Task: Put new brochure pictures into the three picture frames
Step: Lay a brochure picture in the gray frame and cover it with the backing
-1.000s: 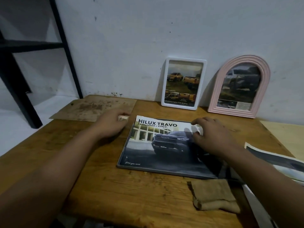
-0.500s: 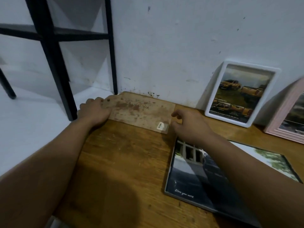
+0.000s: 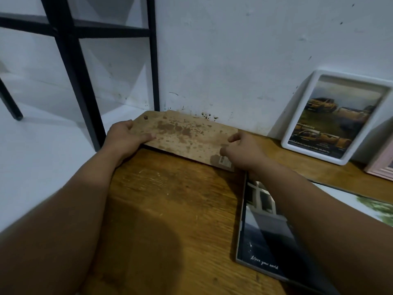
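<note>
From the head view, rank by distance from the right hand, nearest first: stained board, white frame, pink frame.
From the right hand:
1. Stained board, under its fingers, to its left.
2. White frame, leaning on the wall, to its right.
3. Pink frame, at the right edge.

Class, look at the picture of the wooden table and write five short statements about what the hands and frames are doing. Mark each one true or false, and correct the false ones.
1. Both hands hold the stained brown backing board. True: the left hand grips its left end, the right hand its right end.
2. The white picture frame lies flat on the table. False: it stands leaning against the wall.
3. The white picture frame holds a picture of yellow trucks. True.
4. The brochure lies on the wooden table, under the right forearm. True.
5. The brown board has a clean, spotless surface. False: it is blotched with dark brown stains.
</note>
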